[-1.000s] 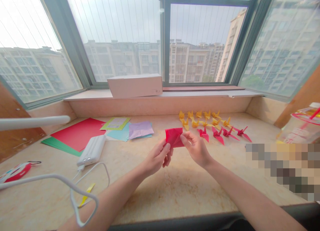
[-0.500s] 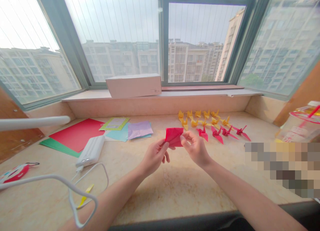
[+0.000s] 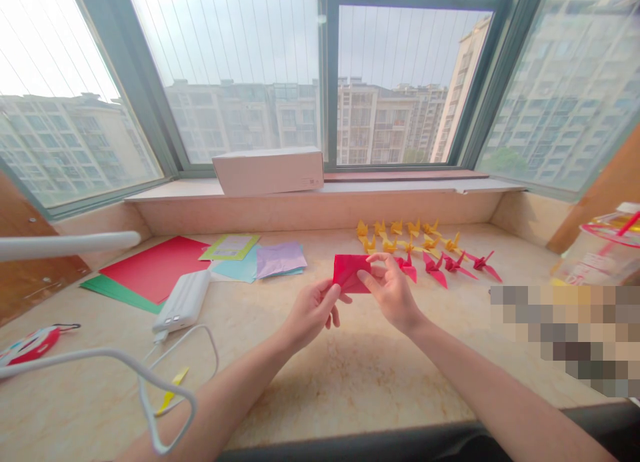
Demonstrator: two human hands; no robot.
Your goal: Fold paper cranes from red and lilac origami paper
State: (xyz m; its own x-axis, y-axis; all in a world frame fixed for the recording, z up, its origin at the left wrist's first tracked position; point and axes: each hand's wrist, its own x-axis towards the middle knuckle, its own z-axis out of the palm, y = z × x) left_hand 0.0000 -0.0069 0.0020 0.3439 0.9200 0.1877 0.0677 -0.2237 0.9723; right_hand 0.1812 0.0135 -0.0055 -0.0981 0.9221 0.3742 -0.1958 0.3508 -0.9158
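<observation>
A folded piece of red origami paper [image 3: 349, 273] is held up above the table between both hands. My left hand [image 3: 316, 307] pinches its lower left corner, thumb in front and fingers behind. At the right edge my right hand [image 3: 395, 295] grips the paper, its thumb on the front face and its fingertips at the upper edge. Behind the right hand stand several red paper cranes [image 3: 454, 265], partly hidden by it. Farther back are rows of yellow paper cranes [image 3: 396, 229].
To the left lie red paper sheets [image 3: 160, 265], green sheets [image 3: 120, 294] and a purple packet [image 3: 281, 259]. A white power bank [image 3: 183, 301] has a cable [image 3: 125, 361] near my left forearm. A white box [image 3: 270, 172] rests on the sill. A drink cup [image 3: 600, 249] stands right.
My right hand's thumb has slid left over the paper's front, and its index finger has straightened along the upper edge. The left hand keeps its hold almost unmoved.
</observation>
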